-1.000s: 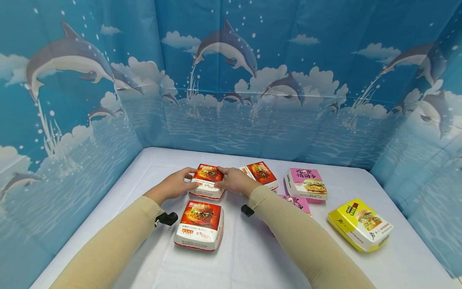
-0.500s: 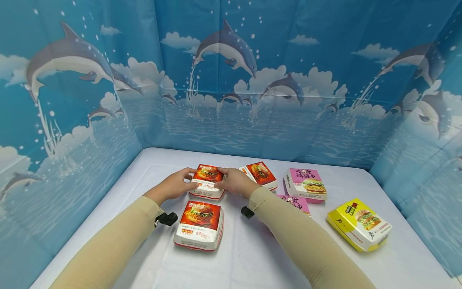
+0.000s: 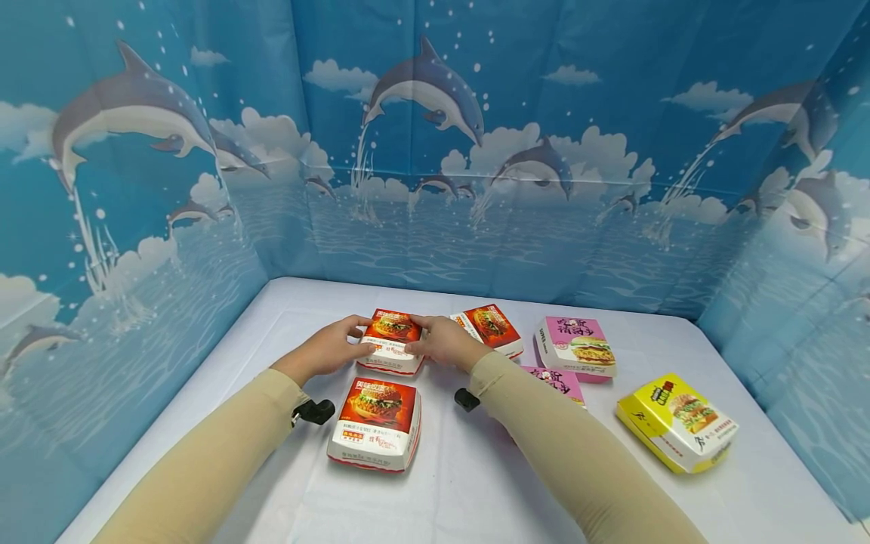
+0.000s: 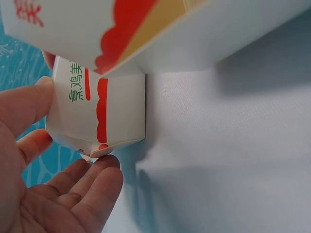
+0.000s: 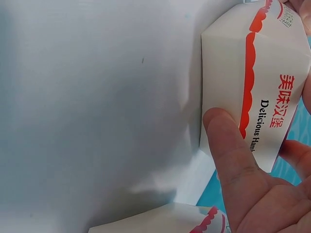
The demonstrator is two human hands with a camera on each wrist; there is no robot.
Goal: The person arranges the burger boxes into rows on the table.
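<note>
A red-and-white burger box (image 3: 393, 328) stands at the back left of the table, held between both hands. My left hand (image 3: 331, 349) grips its left side, with the thumb at the lid's front. In the left wrist view, the thumb and index finger touch the box (image 4: 124, 107), while other fingers lie by its lower corner. My right hand (image 3: 445, 340) holds the right side. In the right wrist view, one finger lies along the wall of the box (image 5: 224, 73). Just in front, apart from the hands, sits a second red-and-white burger box (image 3: 375, 423).
A third red-and-white box (image 3: 492, 326) lies right of my right hand. Farther right are a pink burger box (image 3: 578, 344), another pink one (image 3: 560, 381) partly behind my right sleeve, and a yellow one (image 3: 680, 423). A dolphin-print curtain (image 3: 435, 227) borders the white table (image 3: 462, 491).
</note>
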